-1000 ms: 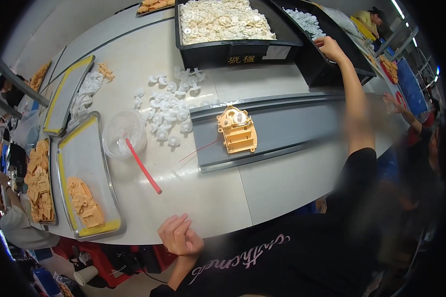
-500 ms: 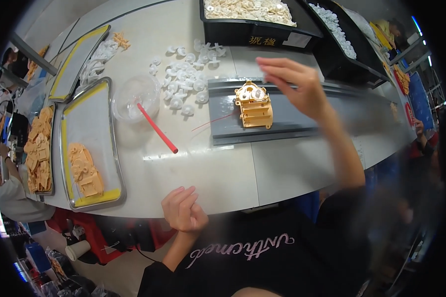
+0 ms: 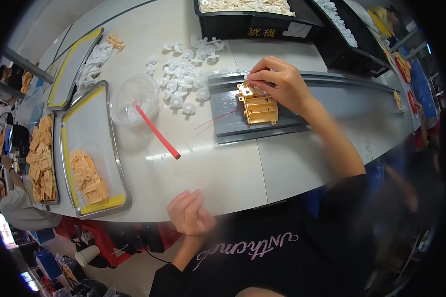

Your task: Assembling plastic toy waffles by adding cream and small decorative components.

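My right hand [image 3: 282, 85] reaches over a yellow-orange plastic housing [image 3: 261, 110] with open compartments. Its thumb and fingers pinch a small white plastic part [image 3: 247, 77] at the housing's far end, and they partly cover that end. Under the housing runs a grey rail board [image 3: 228, 121], and a thin red wire [image 3: 215, 120] trails from the housing's left side. My left hand [image 3: 189, 214] rests palm up by the table's front edge, fingers loosely curled, with nothing visible in them. A pile of white plastic parts [image 3: 183, 79] lies left of the board.
A clear tub [image 3: 118, 110] with a red stick [image 3: 158, 132] leaning out stands left of the pile. Further left, a metal-rimmed tray [image 3: 125, 185] holds an orange housing [image 3: 89, 178]. Black bins [image 3: 223, 28] of small parts line the back. Other people sit at both sides.
My right hand has come down and left onto the far end of the housing, its fingers now pinching the white part there. My left hand stays curled near the table edge.
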Motion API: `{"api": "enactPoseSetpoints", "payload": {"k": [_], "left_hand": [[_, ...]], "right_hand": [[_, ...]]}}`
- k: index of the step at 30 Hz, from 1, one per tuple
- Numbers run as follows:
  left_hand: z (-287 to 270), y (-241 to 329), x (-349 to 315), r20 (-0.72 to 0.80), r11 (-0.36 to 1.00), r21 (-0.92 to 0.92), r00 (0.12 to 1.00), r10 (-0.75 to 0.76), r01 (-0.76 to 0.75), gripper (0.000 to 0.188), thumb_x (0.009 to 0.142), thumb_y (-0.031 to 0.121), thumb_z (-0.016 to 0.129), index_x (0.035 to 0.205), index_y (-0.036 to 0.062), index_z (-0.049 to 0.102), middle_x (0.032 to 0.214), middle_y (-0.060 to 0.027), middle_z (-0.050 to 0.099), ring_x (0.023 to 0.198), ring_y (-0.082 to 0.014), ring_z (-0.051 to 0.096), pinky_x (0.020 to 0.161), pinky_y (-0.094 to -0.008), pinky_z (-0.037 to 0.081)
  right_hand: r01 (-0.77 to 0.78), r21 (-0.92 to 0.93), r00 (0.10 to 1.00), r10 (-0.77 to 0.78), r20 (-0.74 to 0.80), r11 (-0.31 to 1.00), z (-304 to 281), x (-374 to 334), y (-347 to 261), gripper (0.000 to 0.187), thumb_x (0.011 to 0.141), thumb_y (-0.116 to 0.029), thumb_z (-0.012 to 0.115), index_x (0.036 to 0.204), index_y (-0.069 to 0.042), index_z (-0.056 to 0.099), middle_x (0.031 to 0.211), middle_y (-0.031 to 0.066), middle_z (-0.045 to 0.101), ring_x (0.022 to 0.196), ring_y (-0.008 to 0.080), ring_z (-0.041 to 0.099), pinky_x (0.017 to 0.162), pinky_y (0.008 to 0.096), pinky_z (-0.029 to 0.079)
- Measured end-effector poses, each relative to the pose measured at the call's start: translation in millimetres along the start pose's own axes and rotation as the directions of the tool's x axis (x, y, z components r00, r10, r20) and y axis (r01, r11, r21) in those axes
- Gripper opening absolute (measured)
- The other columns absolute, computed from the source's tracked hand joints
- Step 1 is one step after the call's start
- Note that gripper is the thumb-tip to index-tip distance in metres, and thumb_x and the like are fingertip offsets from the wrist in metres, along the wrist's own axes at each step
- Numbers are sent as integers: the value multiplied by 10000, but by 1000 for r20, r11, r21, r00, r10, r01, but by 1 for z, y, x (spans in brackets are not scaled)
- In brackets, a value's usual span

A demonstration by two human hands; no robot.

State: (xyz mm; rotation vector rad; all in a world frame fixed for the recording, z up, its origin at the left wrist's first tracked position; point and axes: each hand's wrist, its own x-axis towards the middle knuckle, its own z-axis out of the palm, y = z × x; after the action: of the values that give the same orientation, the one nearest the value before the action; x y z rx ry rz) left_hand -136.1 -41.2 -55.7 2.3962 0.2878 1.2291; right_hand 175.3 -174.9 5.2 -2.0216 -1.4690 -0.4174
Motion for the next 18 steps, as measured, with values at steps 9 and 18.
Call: {"api": "enactPoseSetpoints", "payload": {"k": [9, 18], "left_hand": [[1, 3, 0, 3, 999, 29, 1000, -14, 14, 165, 701, 16, 461, 756, 7, 616, 819, -120, 662, 830, -303, 577, 791, -384, 473], [1, 2, 0, 17, 999, 49, 1000, -7, 6, 180, 687, -1, 439, 751, 3, 607, 820, -120, 662, 848, -311, 580, 800, -390, 476]], "right_hand": [[33, -10, 998, -32, 57, 999, -8, 1, -5, 60, 791, -83, 699, 821, -33, 686, 847, 52, 623, 755, 203, 613, 660, 309, 510], [-37, -2, 991, 37, 127, 999, -16, -4, -12, 54, 817, -70, 669, 832, -20, 684, 799, 60, 584, 762, 217, 583, 695, 331, 486]]}}
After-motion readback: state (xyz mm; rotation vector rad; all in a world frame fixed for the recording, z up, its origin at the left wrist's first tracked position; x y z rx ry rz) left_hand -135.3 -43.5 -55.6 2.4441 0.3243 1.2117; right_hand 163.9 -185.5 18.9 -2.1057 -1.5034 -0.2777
